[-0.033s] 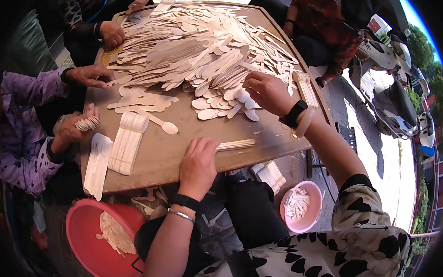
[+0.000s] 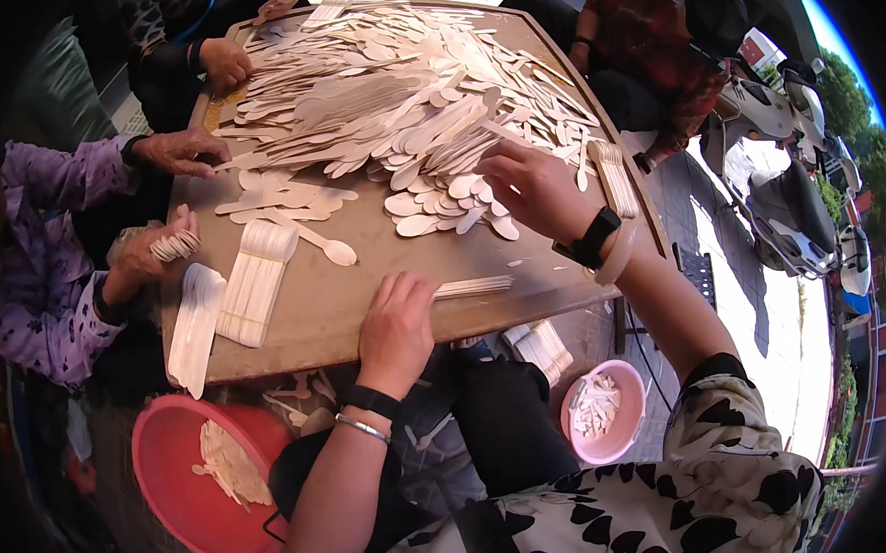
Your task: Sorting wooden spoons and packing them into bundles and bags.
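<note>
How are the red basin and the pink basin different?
The red basin looks bigger than the pink basin. The red basin is on the left, the pink basin on the right. The red basin holds bunched wooden pieces; the pink basin holds scattered small bits. Both are round and open-topped.

I am finding no readable text, label, brand, number or sign anywhere, whether close by my left grip (image 2: 397, 324), close by my right grip (image 2: 531, 187), or farther out beyond them both.
</note>
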A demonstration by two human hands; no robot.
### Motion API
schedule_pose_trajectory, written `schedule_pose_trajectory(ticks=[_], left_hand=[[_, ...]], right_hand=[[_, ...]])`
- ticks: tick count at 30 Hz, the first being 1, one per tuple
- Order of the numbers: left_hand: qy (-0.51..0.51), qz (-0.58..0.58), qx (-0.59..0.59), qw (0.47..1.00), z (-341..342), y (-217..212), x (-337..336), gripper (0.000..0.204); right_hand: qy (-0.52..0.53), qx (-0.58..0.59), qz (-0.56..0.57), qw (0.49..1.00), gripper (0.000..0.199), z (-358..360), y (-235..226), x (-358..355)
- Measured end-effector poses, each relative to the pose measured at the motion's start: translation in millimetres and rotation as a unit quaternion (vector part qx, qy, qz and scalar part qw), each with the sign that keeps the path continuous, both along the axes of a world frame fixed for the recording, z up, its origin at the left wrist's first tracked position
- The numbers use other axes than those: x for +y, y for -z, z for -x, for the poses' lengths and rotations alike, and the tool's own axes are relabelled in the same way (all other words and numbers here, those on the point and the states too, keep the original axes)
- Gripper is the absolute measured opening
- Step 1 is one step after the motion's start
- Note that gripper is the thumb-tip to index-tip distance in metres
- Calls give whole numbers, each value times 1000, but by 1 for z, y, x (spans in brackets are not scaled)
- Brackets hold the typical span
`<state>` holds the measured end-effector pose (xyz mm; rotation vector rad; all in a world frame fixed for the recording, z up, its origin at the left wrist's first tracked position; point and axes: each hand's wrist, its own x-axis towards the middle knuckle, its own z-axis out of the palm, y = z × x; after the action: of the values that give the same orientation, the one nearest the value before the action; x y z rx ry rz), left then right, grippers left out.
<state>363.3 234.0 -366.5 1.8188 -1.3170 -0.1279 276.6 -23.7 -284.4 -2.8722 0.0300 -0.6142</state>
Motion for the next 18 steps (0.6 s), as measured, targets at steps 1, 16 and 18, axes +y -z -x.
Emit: schedule_pose_trajectory(ticks=[1,16,18], left_hand=[[-3,-9,0,1000,1,3,1,22],[-12,26,-13,1000,-1,-2,-9,18],[-10,9,-5,1000,-3,1,-5,20]], right_hand=[[-36,-39,-48,997,27,-2,-18,37],[-332,-152,-243,899,17,49,-128,230],[-325,-149,-240,903,16,48,-127,233]])
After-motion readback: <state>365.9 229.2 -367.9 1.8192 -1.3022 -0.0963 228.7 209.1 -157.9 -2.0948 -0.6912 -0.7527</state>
